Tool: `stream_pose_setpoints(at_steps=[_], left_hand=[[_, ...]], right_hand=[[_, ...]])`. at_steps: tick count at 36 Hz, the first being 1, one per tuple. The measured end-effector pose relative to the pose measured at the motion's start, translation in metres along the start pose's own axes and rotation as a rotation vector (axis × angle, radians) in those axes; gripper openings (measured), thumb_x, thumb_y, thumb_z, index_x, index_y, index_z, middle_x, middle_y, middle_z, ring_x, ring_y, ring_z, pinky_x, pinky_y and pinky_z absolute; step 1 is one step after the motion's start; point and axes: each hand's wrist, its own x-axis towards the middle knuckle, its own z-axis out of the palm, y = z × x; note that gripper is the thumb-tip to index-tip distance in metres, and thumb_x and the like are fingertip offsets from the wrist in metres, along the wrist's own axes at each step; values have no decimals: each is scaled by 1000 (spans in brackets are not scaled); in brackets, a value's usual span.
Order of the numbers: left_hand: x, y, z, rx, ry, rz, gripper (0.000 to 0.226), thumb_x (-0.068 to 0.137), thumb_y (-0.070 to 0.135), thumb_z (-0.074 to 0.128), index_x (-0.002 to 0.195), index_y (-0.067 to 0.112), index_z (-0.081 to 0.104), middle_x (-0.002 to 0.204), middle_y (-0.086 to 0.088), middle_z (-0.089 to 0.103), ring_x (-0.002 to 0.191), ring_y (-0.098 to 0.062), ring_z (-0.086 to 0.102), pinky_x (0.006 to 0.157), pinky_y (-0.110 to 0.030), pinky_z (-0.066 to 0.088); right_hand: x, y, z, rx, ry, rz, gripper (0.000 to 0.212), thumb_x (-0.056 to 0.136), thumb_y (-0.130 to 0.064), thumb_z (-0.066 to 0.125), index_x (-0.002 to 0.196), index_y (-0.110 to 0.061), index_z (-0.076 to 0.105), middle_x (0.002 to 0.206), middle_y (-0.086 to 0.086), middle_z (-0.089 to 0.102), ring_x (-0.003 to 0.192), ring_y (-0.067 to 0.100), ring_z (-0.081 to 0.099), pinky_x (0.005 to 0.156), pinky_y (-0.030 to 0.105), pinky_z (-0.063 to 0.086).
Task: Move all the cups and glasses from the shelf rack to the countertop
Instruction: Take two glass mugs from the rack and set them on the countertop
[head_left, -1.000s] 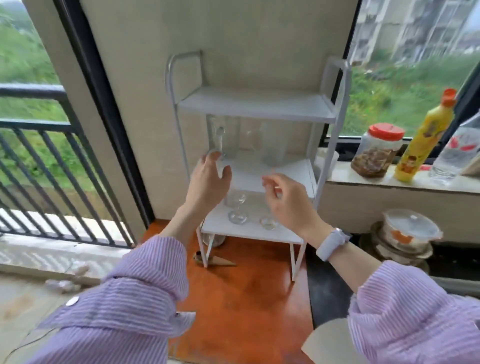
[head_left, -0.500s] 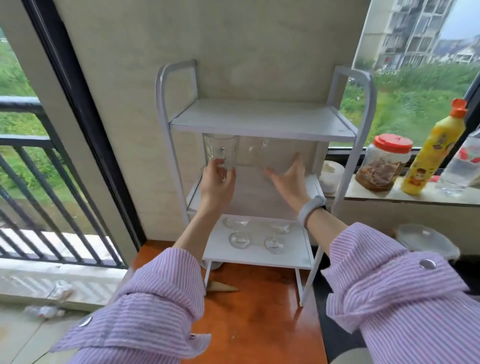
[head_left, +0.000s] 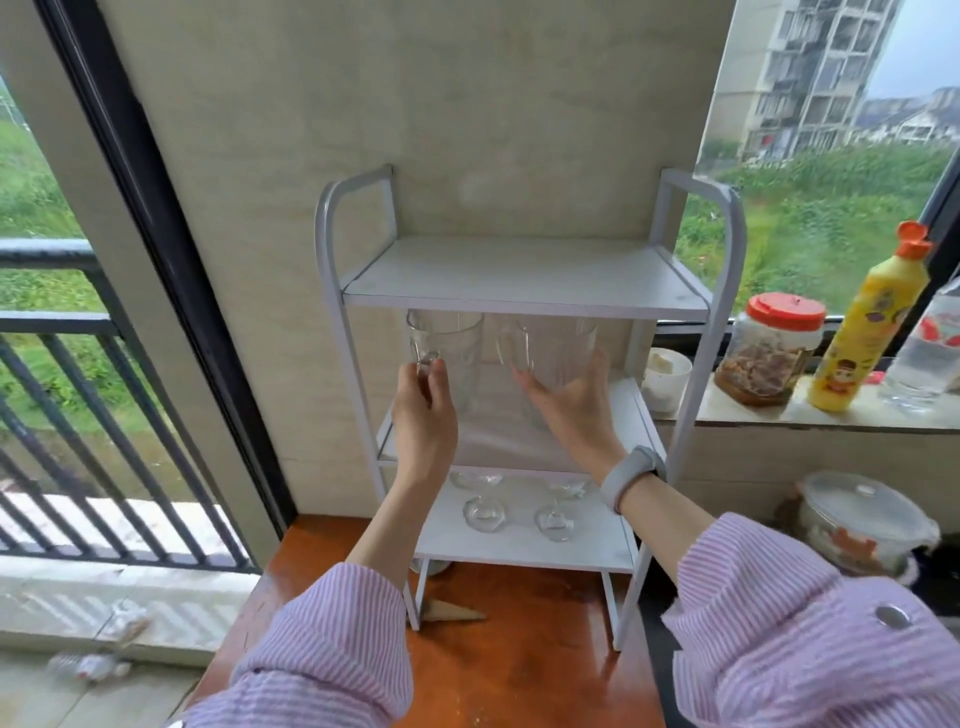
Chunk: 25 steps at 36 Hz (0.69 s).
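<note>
Two glass mugs (head_left: 447, 358) on middle shelf of rack (head_left: 524, 270), frame centre. Fragile, slick; grip handles. Left hand (head_left: 423, 410) fingers pinch left mug's handle. Right hand (head_left: 571, 405) spread open, touching second mug (head_left: 550, 353), not gripping.

Both arms wear loose shirt sleeves with thin purple and white stripes. The left striped sleeve (head_left: 322, 654) is pushed up past the wrist. The right striped sleeve (head_left: 789, 623) has a small round silver button (head_left: 891, 616) on its cuff. A smooth white band (head_left: 631, 475) wraps the right wrist. Both hands are bare.
</note>
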Motion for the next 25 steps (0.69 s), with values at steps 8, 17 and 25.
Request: stream_pose_setpoints(at_steps=[8,17,25], left_hand=[[-42,13,-10,-54,88,136,23,96,21,43,75,29,44,64,6,43,53,0,41,53,-14,37],[-123,39,-23,-84,122,141,29,89,37,51,63,27,44,55,7,33,50,-6,29,47,-22,29],[-229,65,19,-106,-64,16,42,83,30,64,55,22,35,46,11,34,44,-5,29,44,-13,27]], right_hand=[[-63,-7,-26,116,-42,-125,74,67,-37,78,128,-19,40,122,5,48,109,11,55,85,18,52],[-139,1,-81,204,-95,-41,74,66,-33,80,122,-19,35,118,1,47,109,3,50,88,11,45],[-219,32,-185,148,-28,-2,71,65,-15,83,118,-16,35,109,5,51,92,-7,56,74,7,47]])
